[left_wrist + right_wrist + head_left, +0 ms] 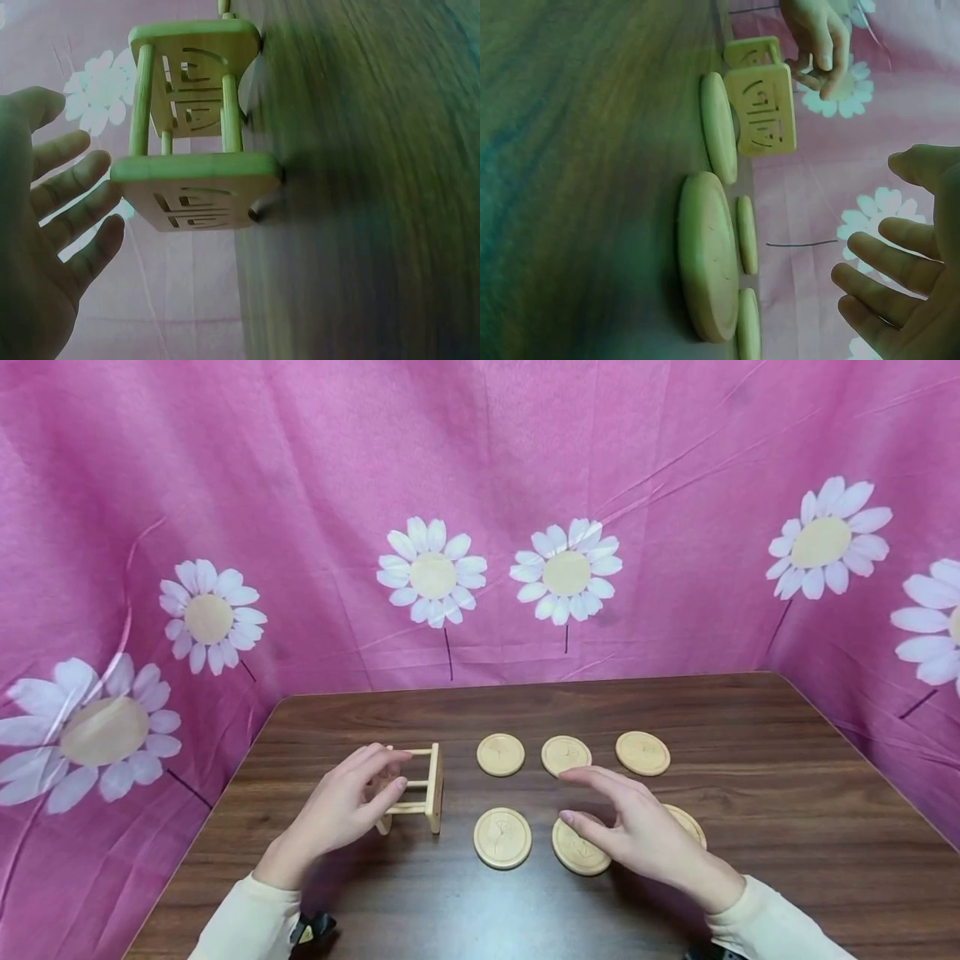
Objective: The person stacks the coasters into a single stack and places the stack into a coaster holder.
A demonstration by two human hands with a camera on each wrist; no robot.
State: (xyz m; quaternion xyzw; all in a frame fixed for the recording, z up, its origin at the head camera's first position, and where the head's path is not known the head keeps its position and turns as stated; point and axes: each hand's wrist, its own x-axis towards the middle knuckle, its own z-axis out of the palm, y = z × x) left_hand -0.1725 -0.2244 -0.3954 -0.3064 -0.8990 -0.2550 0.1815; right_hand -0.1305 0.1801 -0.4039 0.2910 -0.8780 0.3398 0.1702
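Observation:
A small wooden coaster rack (435, 789) with slatted bars and cut-out end panels stands upright on the left part of the table. My left hand (347, 802) hovers over its left side, fingers spread and loosely bent, gripping nothing; the left wrist view shows the fingertips close beside the rack (196, 191). To the right lie several round wooden coasters in two rows. My right hand (637, 827) hangs above the near row with relaxed fingers and holds nothing. It overlaps the near middle coaster (579, 853) and partly hides the near right coaster (690, 823).
The near left coaster (502, 838) lies flat beside the rack. Behind it are the far left coaster (501, 754), far middle coaster (564, 752) and far right coaster (642, 753). A pink curtain (495, 460) with white daisies surrounds the dark wooden table (795, 810).

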